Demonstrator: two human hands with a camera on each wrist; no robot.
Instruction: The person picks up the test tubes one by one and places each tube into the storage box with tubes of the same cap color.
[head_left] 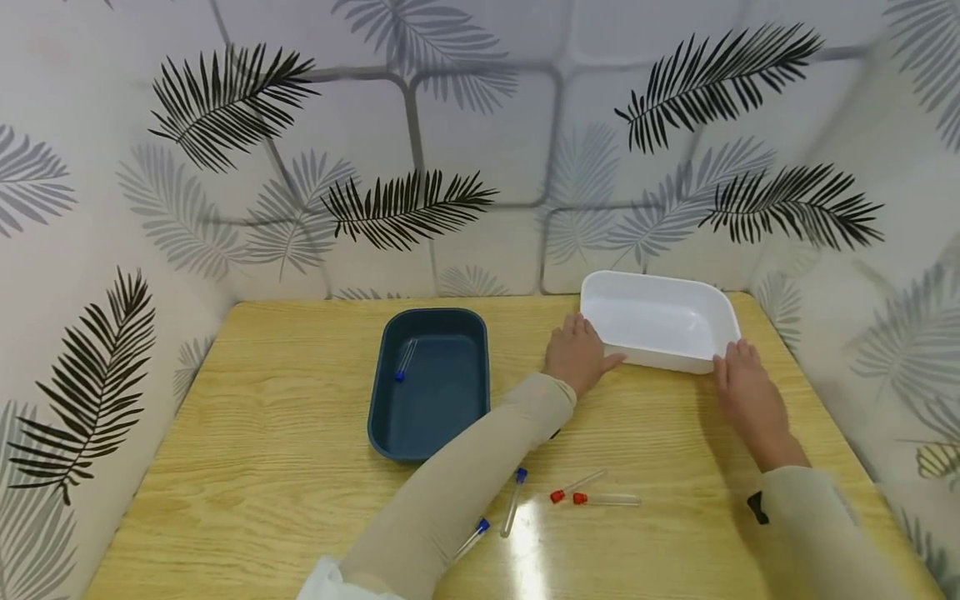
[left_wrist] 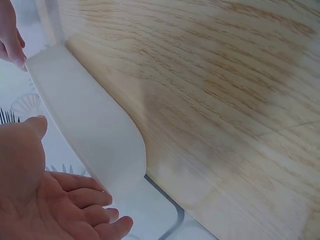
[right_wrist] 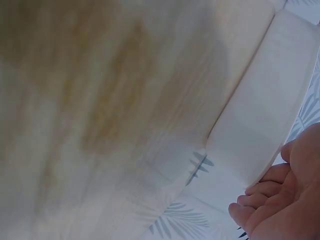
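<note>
A white rectangular tray point(head_left: 654, 322) stands near the back right of the wooden table, its long side facing me. At its left end, my left hand point(head_left: 576, 354) has its fingers along the edge, the thumb stretched out in front. My right hand point(head_left: 752, 402) touches the front right corner with its fingertips. In the left wrist view, loosely bent fingers meet the rim of the tray point(left_wrist: 92, 115), palm facing in. The right wrist view has the right hand point(right_wrist: 287, 195) with relaxed fingers against the rim at the other end.
A dark blue tray point(head_left: 427, 417) left of centre contains a blue-capped tube point(head_left: 405, 362). Nearer me lie red-capped tubes point(head_left: 609, 500) and blue-capped tubes point(head_left: 513, 504), one partly behind my left forearm. A leaf-patterned wall covering point(head_left: 495, 142) borders the table's back and sides.
</note>
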